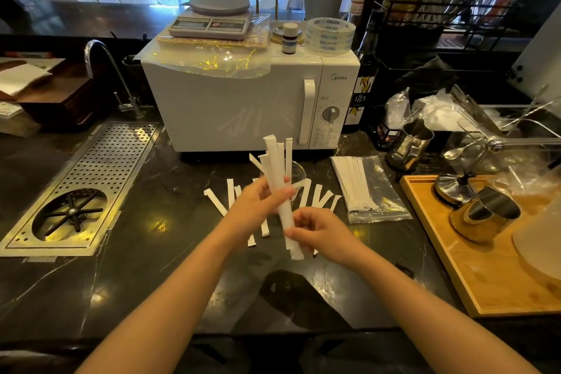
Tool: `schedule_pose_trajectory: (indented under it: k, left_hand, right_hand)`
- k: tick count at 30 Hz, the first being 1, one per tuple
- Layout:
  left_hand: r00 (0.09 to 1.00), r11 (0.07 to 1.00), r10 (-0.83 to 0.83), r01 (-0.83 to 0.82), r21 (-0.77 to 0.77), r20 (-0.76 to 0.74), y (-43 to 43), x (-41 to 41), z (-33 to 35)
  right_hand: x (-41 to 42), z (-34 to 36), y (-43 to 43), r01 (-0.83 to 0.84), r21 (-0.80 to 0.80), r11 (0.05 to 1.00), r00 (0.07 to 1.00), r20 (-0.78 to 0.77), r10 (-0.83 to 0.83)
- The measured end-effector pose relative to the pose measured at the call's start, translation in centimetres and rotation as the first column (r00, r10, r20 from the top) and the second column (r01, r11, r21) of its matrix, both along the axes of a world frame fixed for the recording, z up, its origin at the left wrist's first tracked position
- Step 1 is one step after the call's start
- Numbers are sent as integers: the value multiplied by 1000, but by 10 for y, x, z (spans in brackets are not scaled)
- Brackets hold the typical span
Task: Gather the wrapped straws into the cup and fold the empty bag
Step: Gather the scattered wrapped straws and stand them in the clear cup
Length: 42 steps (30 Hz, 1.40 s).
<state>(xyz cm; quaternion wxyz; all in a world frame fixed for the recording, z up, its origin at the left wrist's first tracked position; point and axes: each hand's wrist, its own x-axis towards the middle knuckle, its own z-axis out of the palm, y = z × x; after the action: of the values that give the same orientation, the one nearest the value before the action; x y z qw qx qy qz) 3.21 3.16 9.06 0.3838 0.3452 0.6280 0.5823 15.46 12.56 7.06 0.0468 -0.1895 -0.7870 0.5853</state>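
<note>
Right now we're mid-gather: the left hand (256,202) has its grip wrapped around a bundle of straws (277,174), held upright above the table (151,267). The right hand (323,235) pinches the bundle's lower end, squaring it up by the look of it. More loose straws (218,202) lie fanned out on the table just behind the hands. The cup (299,171), a clear one, sits behind the bundle, mostly hidden. The bag (368,188) lies flat off to the right, and it isn't empty: straws show inside. Next call, I'd say: drop this bundle into the cup, keeping it upright, then sweep up the rest. Folding the bag waits until it's emptied.
</note>
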Motion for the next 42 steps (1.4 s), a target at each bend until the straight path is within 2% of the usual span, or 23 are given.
schedule_pose_trajectory:
  k: [4,9,11,14,16,17,19,21,23,29,38,42]
  left_hand:
    - [986,999,36,-34,-16,164,3,12,-22]
    - [935,991,137,-132,-38,327,4,12,-34]
    - [912,981,190,-186,-44,363,5,7,-36]
    - [917,978,207,-206,-39,342,6,-1,-39]
    - [912,978,201,-205,-26,358,6,-5,-42]
    - [907,978,199,-207,-19,372,6,-7,-43]
    - [894,977,199,-214,-7,401,7,-9,-45]
    - [888,975,205,-221,-10,411,8,-10,-47]
    - [888,974,215,-224,-25,406,8,-12,-49]
    - [894,971,235,-230,-59,381,6,-14,-51]
    - [892,973,226,-224,-52,392,11,-15,-55]
    - [891,975,219,-216,-52,397,14,-16,-57]
  right_hand:
    - [-3,-12,-9,-9,-85,996,1000,22,11]
    - [-5,-22,-9,-34,-84,996,994,96,42]
    - [-5,-20,1,-80,18,997,984,161,76]
    - [-7,-12,30,-129,281,951,964,259,55]
    - [-7,-7,54,-179,472,863,948,318,23]
    - [-7,-6,65,-236,578,781,933,359,17]
    - [-9,-10,84,-386,737,555,892,451,22]
    - [-11,-20,96,-512,775,370,843,536,43]
    - [-14,-32,102,-597,755,272,791,610,45]
    - [-31,-57,98,-662,740,115,749,654,104]
    - [-39,-59,88,-699,714,30,710,688,153]
    - [-37,-54,83,-701,709,-82,692,703,162]
